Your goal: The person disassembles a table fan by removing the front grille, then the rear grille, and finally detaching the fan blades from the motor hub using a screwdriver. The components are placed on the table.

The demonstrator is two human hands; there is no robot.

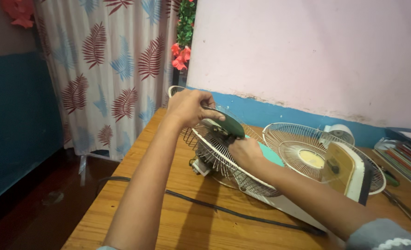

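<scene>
1. A table fan is laid on its side on the surface; its long axis runs from the wire cage at the upper left down to the white base at the lower right.
2. The rear cage is tilted, its open face turned up and to the left, toward the curtain.
3. A dark green fan blade is held at the cage centre; its tip points right.
4. The left hand is closed over the top edge of the blade, fingers curled.
5. The right hand is pressed against the hub area inside the cage; whether it is gripping anything cannot be told.
6. A loose front grille is seen lying flat just right of the cage, behind the base.
7. A black cord is trailed across the surface beneath the forearms.
8. The surface is yellowish wood, set against a pink wall with a blue band.
9. A leaf-patterned curtain is hung at the left; books are stacked at the far right.
</scene>
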